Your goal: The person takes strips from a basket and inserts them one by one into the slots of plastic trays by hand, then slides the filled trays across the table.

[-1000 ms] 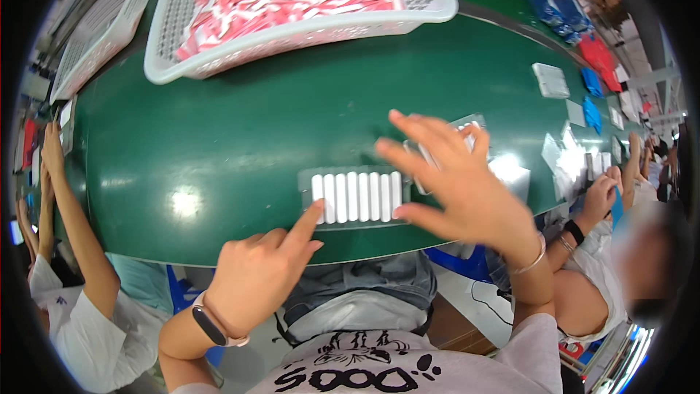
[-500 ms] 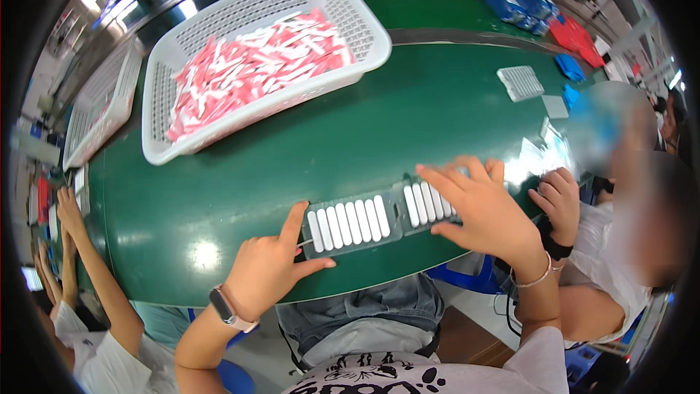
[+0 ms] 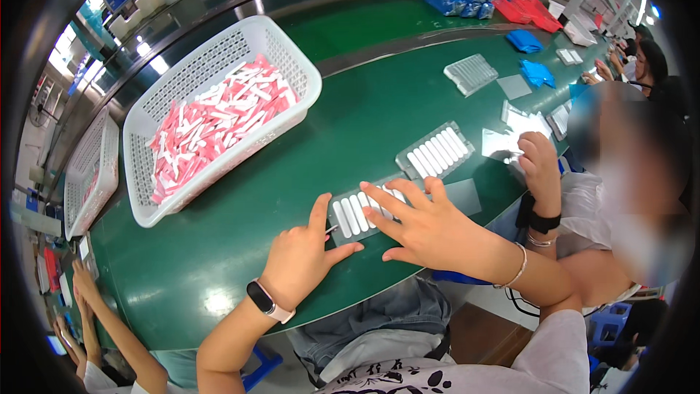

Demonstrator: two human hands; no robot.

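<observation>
A clear plastic tray with a row of white round-ended sticks lies near the table's front edge. My left hand spans its left end, index finger at the far corner and thumb along the near edge. A thin metal piece shows between that hand and the tray; its kind is unclear. Over the tray's right part, my right hand spreads its fingers, fingertips at the white sticks, hiding some. Just beyond, to the right, a second clear tray holds a similar row.
A white basket of pink-and-white strips stands left, another basket beyond it. A clear sheet lies right of my right hand. Farther right are an unfilled tray, blue packets and a co-worker's hand.
My right hand has moved from the second tray onto the one at my left hand, uncovering the second tray's sticks. My left hand stays at the tray's end. The view has turned.
</observation>
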